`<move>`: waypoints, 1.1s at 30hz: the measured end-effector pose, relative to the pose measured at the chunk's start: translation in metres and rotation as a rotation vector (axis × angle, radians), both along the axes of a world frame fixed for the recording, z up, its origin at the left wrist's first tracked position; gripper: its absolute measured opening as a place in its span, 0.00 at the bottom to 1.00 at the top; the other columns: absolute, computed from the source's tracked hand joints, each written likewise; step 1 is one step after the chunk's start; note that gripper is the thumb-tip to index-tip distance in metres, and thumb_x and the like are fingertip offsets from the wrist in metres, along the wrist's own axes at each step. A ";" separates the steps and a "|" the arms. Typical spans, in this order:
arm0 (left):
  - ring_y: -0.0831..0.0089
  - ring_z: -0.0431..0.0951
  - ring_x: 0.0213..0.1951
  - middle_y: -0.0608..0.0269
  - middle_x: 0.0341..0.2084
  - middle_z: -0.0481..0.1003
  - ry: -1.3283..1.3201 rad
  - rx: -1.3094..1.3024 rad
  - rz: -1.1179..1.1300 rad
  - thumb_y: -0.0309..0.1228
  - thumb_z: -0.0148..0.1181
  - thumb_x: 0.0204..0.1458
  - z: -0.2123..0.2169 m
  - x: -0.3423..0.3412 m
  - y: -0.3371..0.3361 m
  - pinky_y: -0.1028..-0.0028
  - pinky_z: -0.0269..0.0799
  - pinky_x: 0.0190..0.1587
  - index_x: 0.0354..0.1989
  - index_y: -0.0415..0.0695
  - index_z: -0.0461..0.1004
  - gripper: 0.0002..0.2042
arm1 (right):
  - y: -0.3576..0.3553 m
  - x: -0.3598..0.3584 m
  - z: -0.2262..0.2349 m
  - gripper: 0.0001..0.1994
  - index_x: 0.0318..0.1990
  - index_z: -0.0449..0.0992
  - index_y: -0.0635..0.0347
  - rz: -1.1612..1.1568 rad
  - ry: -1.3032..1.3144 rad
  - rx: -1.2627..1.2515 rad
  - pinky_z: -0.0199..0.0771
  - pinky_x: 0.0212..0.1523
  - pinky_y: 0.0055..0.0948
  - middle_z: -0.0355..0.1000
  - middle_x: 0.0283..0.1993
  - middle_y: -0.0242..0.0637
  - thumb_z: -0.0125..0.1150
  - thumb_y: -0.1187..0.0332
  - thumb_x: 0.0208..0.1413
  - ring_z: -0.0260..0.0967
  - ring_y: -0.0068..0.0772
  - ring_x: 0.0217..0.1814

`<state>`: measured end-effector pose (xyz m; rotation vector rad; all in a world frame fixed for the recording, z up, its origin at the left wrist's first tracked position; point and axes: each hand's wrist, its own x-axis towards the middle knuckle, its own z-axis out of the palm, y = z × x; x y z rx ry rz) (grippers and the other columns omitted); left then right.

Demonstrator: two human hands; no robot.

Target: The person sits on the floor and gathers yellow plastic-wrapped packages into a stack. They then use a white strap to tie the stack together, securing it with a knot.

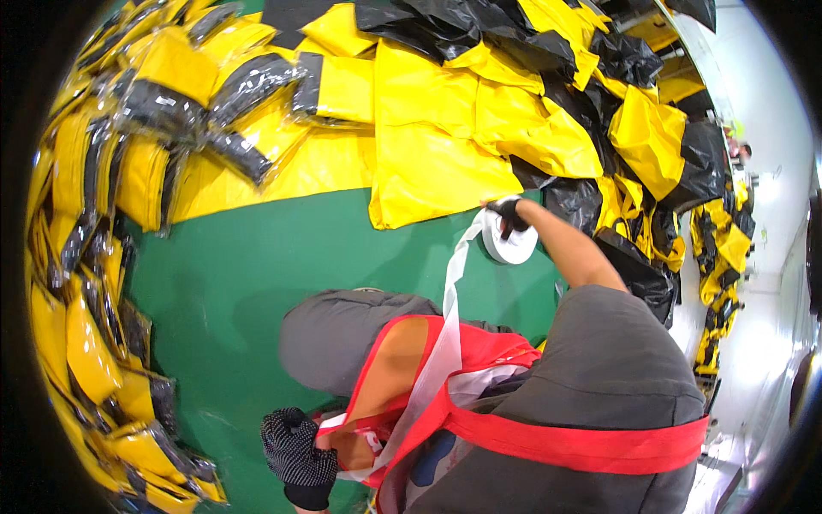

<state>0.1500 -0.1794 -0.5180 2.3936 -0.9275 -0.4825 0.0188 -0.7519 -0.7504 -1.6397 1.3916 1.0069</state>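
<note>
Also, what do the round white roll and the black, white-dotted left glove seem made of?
Round white roll: matte, thin plastic or fabric, perhaps; its creased strip looks slightly see-through. Black, white-dotted left glove: probably matte knit, hugging the fingers.

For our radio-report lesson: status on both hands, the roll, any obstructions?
Right hand gripping white roll. Left hand at red-edged cloth, grip unclear. White strip runs from roll across cloth. Yellow fabric close beyond roll.

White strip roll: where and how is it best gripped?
Probably by the right rim of the white strip roll, coming from the right: the loose strip leaves its upper left. The right hand is at its top edge.
</note>
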 end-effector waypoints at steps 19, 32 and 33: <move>0.55 0.74 0.38 0.51 0.33 0.74 1.124 -0.140 -0.354 0.38 0.61 0.45 -0.079 0.093 -0.197 0.64 0.69 0.41 0.50 0.35 0.64 0.26 | -0.049 0.158 0.351 0.11 0.41 0.72 0.50 -0.610 -1.717 -0.562 0.60 0.18 0.24 0.64 0.23 0.26 0.55 0.59 0.52 0.62 0.23 0.23; 0.72 0.67 0.42 0.64 0.39 0.68 -0.137 -0.481 1.023 0.39 0.46 0.55 0.065 0.289 0.343 0.74 0.63 0.45 0.53 0.44 0.64 0.19 | 0.098 0.411 0.501 0.21 0.10 0.59 0.45 -0.164 -1.818 0.185 0.48 0.10 0.28 0.57 0.08 0.29 0.57 0.52 0.49 0.53 0.27 0.10; 0.72 0.67 0.43 0.64 0.40 0.68 -0.185 -0.431 1.058 0.39 0.47 0.54 0.066 0.276 0.373 0.74 0.63 0.45 0.53 0.44 0.63 0.20 | 0.097 0.410 0.497 0.22 0.09 0.58 0.44 -0.348 -1.771 0.093 0.48 0.10 0.27 0.58 0.08 0.27 0.57 0.52 0.49 0.55 0.27 0.11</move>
